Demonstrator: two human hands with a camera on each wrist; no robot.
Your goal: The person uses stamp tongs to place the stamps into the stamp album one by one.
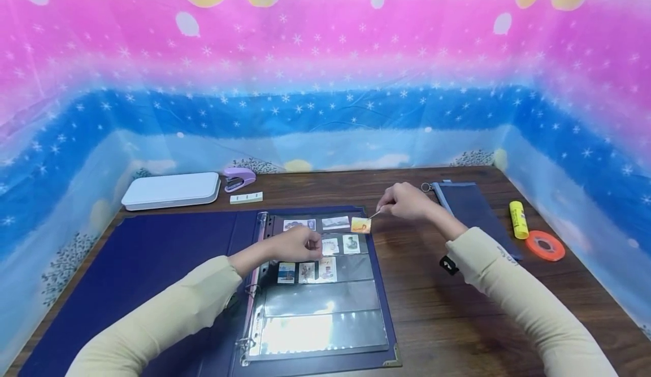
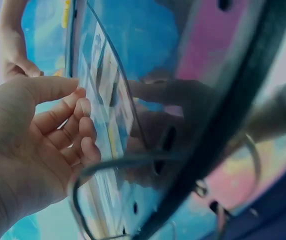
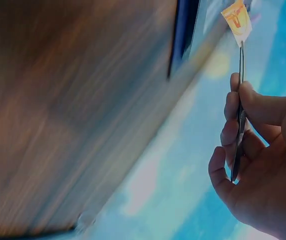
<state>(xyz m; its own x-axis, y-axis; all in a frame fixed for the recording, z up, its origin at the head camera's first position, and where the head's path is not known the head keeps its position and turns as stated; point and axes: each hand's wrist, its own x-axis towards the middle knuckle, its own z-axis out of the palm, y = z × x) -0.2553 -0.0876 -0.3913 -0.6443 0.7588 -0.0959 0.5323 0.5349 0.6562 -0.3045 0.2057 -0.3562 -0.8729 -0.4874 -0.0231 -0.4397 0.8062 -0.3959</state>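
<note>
My right hand (image 1: 405, 201) pinches a pair of metal tweezers (image 3: 240, 117) between thumb and fingers. The tweezers' tips grip the corner of a small orange-yellow stamp (image 1: 361, 225), which overlaps the top right of the album page. My left hand (image 1: 297, 245) is over the clear pocket page (image 1: 325, 298), fingers loosely bent and fingertips close by the plastic in the left wrist view. Under and around it, several stamps (image 1: 307, 272) sit in the upper three rows of pockets. The page hangs on metal rings (image 1: 252, 289) in an open dark blue stamp album (image 1: 178, 264).
At the back left lie a white case (image 1: 171, 190), a purple stapler (image 1: 239, 178) and a small white strip (image 1: 246, 198). On the right are a dark zip pouch (image 1: 475, 213), a yellow glue stick (image 1: 519, 220) and an orange tape roll (image 1: 545, 245).
</note>
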